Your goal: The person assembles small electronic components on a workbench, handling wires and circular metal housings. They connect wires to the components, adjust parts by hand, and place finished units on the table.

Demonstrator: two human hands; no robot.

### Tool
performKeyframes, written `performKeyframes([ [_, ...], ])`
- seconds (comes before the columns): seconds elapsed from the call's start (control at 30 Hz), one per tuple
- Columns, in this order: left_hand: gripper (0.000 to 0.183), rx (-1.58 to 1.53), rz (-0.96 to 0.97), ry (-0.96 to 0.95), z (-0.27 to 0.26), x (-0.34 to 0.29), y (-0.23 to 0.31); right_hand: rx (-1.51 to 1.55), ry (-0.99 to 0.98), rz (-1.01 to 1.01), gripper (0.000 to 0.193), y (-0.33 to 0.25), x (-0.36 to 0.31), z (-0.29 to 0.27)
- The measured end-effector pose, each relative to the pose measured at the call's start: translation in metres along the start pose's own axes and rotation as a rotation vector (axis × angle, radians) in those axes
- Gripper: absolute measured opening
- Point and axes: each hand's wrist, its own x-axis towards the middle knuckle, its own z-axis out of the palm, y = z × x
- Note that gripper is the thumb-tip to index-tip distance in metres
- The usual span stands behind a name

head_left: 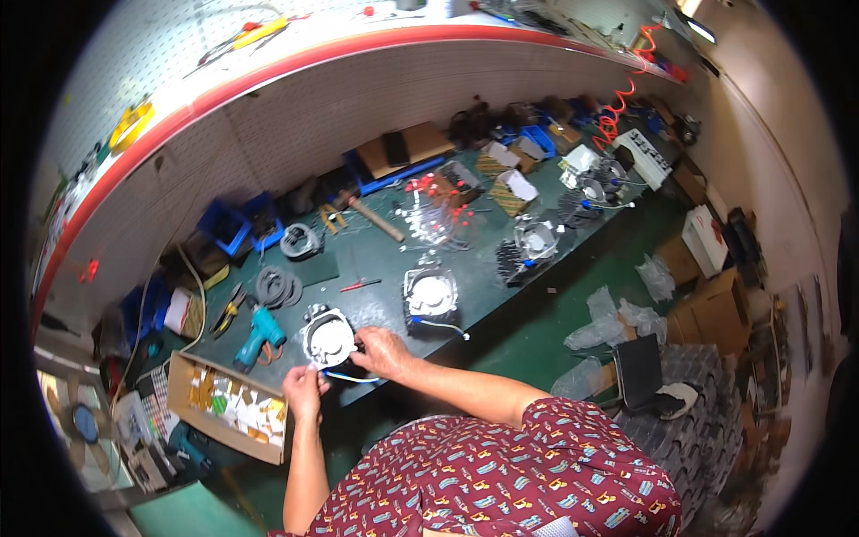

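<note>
Motor unit (328,338) at bench edge (394,380)

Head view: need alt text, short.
A person's left hand and right hand hold a round grey-and-white motor unit with blue wires at the edge of a dark green workbench. A teal power drill and an open cardboard box of small parts lie to its left.

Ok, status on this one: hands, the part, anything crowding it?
Left hand pinching blue wire. Right hand steadying round motor unit. Teal power tool close beside, not touching.
</note>
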Motion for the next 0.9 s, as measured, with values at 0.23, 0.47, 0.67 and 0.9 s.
performKeyframes([
  [0.23,0.018,0.034,0.1,0.159,-0.021,0.0,-0.004,0.232,0.145,-0.086,0.024,0.009,-0.034,-0.083],
  [0.47,0.016,-0.087,0.448,0.16,0.093,-0.037,0.09,0.189,0.263,0.335,0.029,0.156,-0.165,-0.149],
  [0.67,0.013,0.009,0.382,-0.302,0.317,-0.128,0.105,-0.012,0.138,0.771,0.033,0.382,-0.418,-0.174],
  [0.9,0.019,0.609,0.724,-1.117,0.55,-0.225,0.113,0.1,0.502,1.475,0.018,0.465,-0.6,-0.271],
])
